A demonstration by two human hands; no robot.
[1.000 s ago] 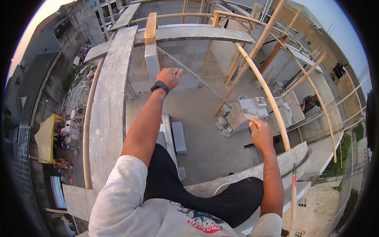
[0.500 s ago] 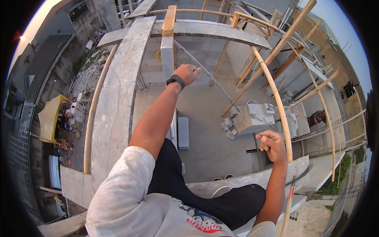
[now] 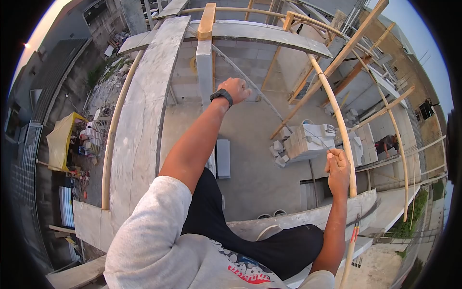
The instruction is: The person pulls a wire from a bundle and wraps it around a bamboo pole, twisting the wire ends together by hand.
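My left hand [image 3: 236, 91], with a black watch on its wrist, is stretched forward beside a grey upright post [image 3: 205, 67]. Its fingers are curled closed, and whatever they hold is hidden. At the right, my right hand [image 3: 338, 169] is closed in a pinch next to a bamboo pole [image 3: 342, 130]. A thin dark wire [image 3: 317, 137] runs up and leftward from its fingertips. Below that hand, a tool with red handles [image 3: 355, 233], like pincers, rests by the bamboo and the wall top.
Grey planks [image 3: 144, 106] form a high walkway at my left. Far below lies a concrete floor [image 3: 260, 154] with stacked light blocks [image 3: 308, 142]. A wooden brace [image 3: 356, 38] slants across the upper right. Another person [image 3: 386, 144] is lower down at the right.
My left hand has shifted slightly right. My right hand has turned upright and closed into a pinch, moving a little right, and the thin wire now shows at its fingertips.
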